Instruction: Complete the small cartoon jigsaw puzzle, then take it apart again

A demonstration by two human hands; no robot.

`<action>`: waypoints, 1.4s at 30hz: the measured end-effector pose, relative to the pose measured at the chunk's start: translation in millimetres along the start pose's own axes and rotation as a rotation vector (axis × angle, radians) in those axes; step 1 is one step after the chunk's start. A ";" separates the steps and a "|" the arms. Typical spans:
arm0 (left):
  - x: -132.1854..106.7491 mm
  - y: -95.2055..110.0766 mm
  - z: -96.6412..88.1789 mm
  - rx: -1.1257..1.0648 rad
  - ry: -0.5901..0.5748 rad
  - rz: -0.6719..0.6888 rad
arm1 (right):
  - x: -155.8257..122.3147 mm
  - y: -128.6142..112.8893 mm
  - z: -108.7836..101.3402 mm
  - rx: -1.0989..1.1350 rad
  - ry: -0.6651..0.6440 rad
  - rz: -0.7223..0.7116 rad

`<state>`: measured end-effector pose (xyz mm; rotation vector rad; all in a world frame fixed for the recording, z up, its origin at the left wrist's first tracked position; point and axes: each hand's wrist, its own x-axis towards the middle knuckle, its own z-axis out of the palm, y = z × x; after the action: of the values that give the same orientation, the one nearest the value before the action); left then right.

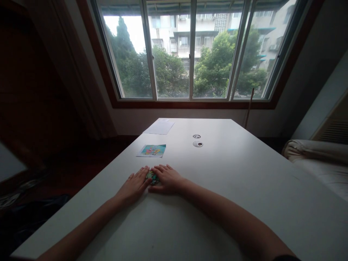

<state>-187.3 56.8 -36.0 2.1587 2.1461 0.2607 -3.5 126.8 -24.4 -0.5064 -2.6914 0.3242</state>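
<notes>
A small heap of green and blue jigsaw puzzle pieces lies on the white table. My left hand rests along the heap's left side, fingers stretched out and pointing away from me. From the right, my right hand lies over the edge of the heap with its fingers extended. Both hands touch the pieces, and part of the heap is hidden beneath them. Just beyond the hands is a colourful cartoon picture card, lying flat.
White paper lies at the table's far left corner. Two round discs sit right of centre, one behind the other. A window fills the wall beyond the table. A covered seat stands to the right, and a thin stick leans below the window.
</notes>
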 end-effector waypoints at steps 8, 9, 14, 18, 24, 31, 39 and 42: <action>8.8 -24.8 -5.7 -0.252 0.128 -0.127 | 43.1 -13.8 29.3 -0.011 0.060 0.063; 11.2 -26.2 -5.1 -0.281 0.139 -0.135 | 47.6 -15.1 31.5 -0.013 0.072 0.076; 28.2 -40.9 1.1 -0.497 0.206 -0.136 | 66.2 -17.2 39.2 -0.015 0.103 0.106; 41.2 -47.5 1.7 -0.700 0.263 -0.169 | 77.7 -16.3 41.8 0.011 0.143 0.099; 44.9 -45.2 -8.4 -0.736 0.328 -0.234 | 81.9 -11.4 33.3 0.120 0.165 0.020; 33.6 -41.6 -13.8 -0.577 0.371 -0.212 | 71.9 18.2 10.2 0.163 0.235 0.143; 29.1 -25.7 -17.1 -0.378 0.271 -0.133 | 64.5 43.5 11.9 -0.006 0.105 0.378; 28.6 -24.7 -17.9 -0.373 0.272 -0.102 | 61.0 42.0 10.9 -0.018 0.094 0.355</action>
<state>-214.9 84.5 -21.2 1.8860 2.1146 0.9127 -47.9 187.1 -26.6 -0.9824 -2.5078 0.3618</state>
